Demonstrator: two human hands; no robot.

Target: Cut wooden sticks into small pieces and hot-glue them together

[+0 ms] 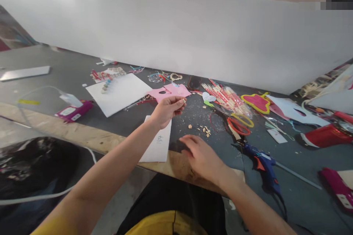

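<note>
My left hand point(168, 112) is raised over the table, thumb and fingers pinched on a small pale piece point(184, 100) whose kind I cannot make out. Beneath that hand lies a white sheet point(158, 145) with a handwritten number. Close to the table's front edge, my right hand point(200, 154) has its fingers loosely stretched and holds nothing visible. Just beyond it are several small cut wooden bits point(205, 131) scattered on the dark tabletop. A pink paper cutout point(175, 91) rests behind my left hand.
At right lie a blue glue gun point(261, 159), scissors with orange handles point(238, 126), wrapped chopstick-like sticks point(220, 97) and a red can-like object point(327, 136). A white board point(124, 91) and a magenta power strip point(75, 111) sit left. A white panel point(165, 29) stands behind.
</note>
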